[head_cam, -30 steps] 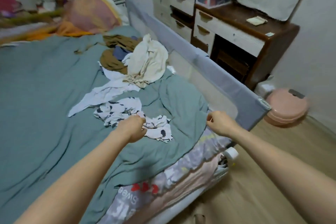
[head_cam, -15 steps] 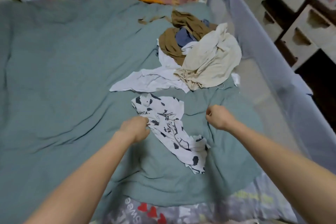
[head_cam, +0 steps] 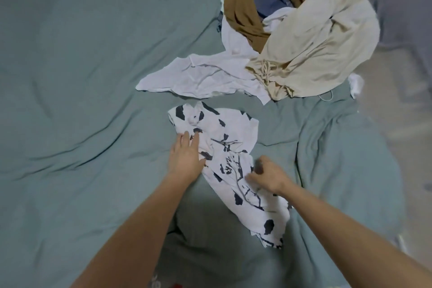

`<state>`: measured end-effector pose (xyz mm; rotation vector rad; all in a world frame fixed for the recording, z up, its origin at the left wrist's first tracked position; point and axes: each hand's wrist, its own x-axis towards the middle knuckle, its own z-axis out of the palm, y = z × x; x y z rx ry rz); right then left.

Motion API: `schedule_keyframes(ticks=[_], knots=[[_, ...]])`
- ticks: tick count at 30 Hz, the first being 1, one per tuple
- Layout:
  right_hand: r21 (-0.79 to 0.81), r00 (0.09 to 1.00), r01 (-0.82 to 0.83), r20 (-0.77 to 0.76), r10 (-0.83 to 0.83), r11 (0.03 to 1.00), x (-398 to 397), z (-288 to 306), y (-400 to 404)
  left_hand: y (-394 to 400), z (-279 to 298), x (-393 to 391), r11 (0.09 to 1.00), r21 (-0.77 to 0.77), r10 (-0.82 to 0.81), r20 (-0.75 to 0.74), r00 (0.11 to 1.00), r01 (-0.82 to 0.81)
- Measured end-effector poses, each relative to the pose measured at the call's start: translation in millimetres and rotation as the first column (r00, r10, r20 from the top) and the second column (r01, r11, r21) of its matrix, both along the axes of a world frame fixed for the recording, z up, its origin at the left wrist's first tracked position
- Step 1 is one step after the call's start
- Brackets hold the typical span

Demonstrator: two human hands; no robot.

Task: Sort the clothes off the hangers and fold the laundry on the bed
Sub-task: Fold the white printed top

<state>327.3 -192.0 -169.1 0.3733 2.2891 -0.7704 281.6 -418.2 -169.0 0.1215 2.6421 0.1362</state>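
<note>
Lying crumpled on the soft green blanket (head_cam: 81,105): thin white shirt with black patches (head_cam: 233,159). Pressed flat by left hand (head_cam: 187,159), fingers straight; pinched by curled right hand (head_cam: 268,174).

Bed cover (head_cam: 81,100): matt grey-green cloth, softly creased. Printed garment (head_cam: 233,170): thin, wrinkled white cloth with dark blotches. At 1 o'clock, cream garment (head_cam: 322,42): matt woven cloth; brown garment (head_cam: 243,14): smooth, draping cloth.

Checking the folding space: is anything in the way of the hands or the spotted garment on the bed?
Nothing visible. The left hand lies flat on the spotted garment; the right hand touches it. The clothes pile sits apart, farther up the green bedsheet.
</note>
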Motion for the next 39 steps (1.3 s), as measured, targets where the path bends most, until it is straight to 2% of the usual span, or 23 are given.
schedule_keyframes(ticks=[2,5,8,10,12,14,16,17,19,20,22,26,27,29,30,31,32,33,34,35,36,37,39], knots=[[-0.07,0.999,0.033,0.033,-0.031,0.997,8.5,-19.4,-9.3,-9.6,-19.9,3.4,0.999,-0.046,0.007,-0.032,0.999,-0.008],[-0.06,0.999,0.007,-0.032,-0.009,0.998,21.5,-34.7,-16.0,-26.4,-34.0,8.9,0.999,0.027,0.031,-0.219,0.975,-0.026],[-0.038,0.983,-0.182,-0.033,0.18,0.983,30.1,-28.7,-2.9,-44.0,-31.7,19.1,0.981,0.19,0.011,-0.252,0.968,0.038],[-0.02,0.902,-0.422,0.096,0.422,0.906,30.2,-14.5,8.8,-54.3,-19.0,30.7,0.948,0.306,-0.076,-0.029,0.997,0.082],[0.029,0.859,-0.504,0.119,0.497,0.863,22.8,-2.2,13.5,-62.8,-3.3,45.7,0.929,0.359,-0.211,0.299,0.931,0.095],[0.116,0.917,-0.392,-0.024,0.397,0.913,3.6,8.0,7.1,-71.1,17.0,56.6,0.964,0.235,-0.243,0.583,0.776,0.125],[0.164,0.922,-0.283,-0.225,0.315,0.945,-24.8,13.3,-9.0,-81.6,27.4,57.0,0.991,0.027,-0.112,0.716,0.689,0.133],[0.161,0.904,-0.259,-0.307,0.297,0.953,-40.4,14.4,-20.3,-86.6,27.7,52.3,0.996,-0.026,-0.044,0.686,0.727,0.085],[0.143,0.861,-0.25,-0.42,0.287,0.958,-70.1,10.3,-45.9,-94.9,21.0,36.2,0.987,-0.015,0.148,0.45,0.881,-0.158],[0.139,0.838,-0.267,-0.455,0.301,0.954,-82.4,7.2,-58.6,-95.1,17.8,27.5,0.949,0.06,0.28,0.303,0.911,-0.311],[0.174,0.784,-0.381,-0.459,0.417,0.908,-101.5,-1.6,-79.2,-86.1,8.2,14.8,0.832,0.273,0.466,0.127,0.876,-0.482],[0.39,0.611,-0.618,-0.309,0.729,0.683,-123.8,-22.9,-91.7,-56.4,-11.4,15.1,0.826,0.428,0.385,0.049,0.922,-0.367],[0.389,0.622,-0.607,-0.311,0.719,0.693,-126.7,-26.3,-90.5,-51.7,-17.7,18.0,0.833,0.437,0.363,0.03,0.931,-0.339],[0.277,0.685,-0.512,-0.44,0.581,0.813,-128.9,-23.2,-85.3,-45.6,-23.7,22.6,0.826,0.479,0.351,-0.021,0.936,-0.299],[0.167,0.717,-0.459,-0.509,0.475,0.873,-128.8,-17.6,-82.4,-43.8,-22.3,24.1,0.767,0.544,0.411,-0.009,0.912,-0.34],[0.063,0.75,-0.438,-0.524,0.404,0.897,-127.7,-8.7,-79.6,-44.2,-19.3,24.3,0.643,0.627,0.51,0.08,0.857,-0.441],[-0.018,0.781,-0.438,-0.504,0.37,0.899,-125.7,1.5,-75.6,-46.9,-12.6,24.1,0.425,0.708,0.596,0.25,0.763,-0.564],[-0.094,0.811,-0.441,-0.468,0.351,0.893,-122.8,12.2,-69.6,-49.2,-2.3,23.0,0.132,0.742,0.614,0.459,0.642,-0.657],[-0.172,0.838,-0.436,-0.435,0.329,0.884,-118.8,23.2,-63.3,-51.0,10.1,21.9,-0.141,0.717,0.543,0.633,0.552,-0.683],[-0.246,0.857,-0.428,-0.414,0.305,0.869,-113.0,37.6,-58.0,-52.4,25.0,21.4,-0.328,0.672,0.451,0.729,0.515,-0.664],[-0.303,0.866,-0.425,-0.411,0.285,0.853,-105.5,54.3,-53.0,-52.1,42.8,21.4,-0.421,0.646,0.393,0.763,0.514,-0.637],[-0.335,0.865,-0.425,-0.425,0.268,0.841,-97.1,71.7,-48.1,-51.3,60.0,22.3,-0.456,0.64,0.369,0.768,0.523,-0.618],[-0.366,0.848,-0.419,-0.486,0.214,0.831,-77.7,110.4,-40.8,-45.8,97.3,25.6,-0.432,0.661,0.336,0.75,0.57,-0.614]])
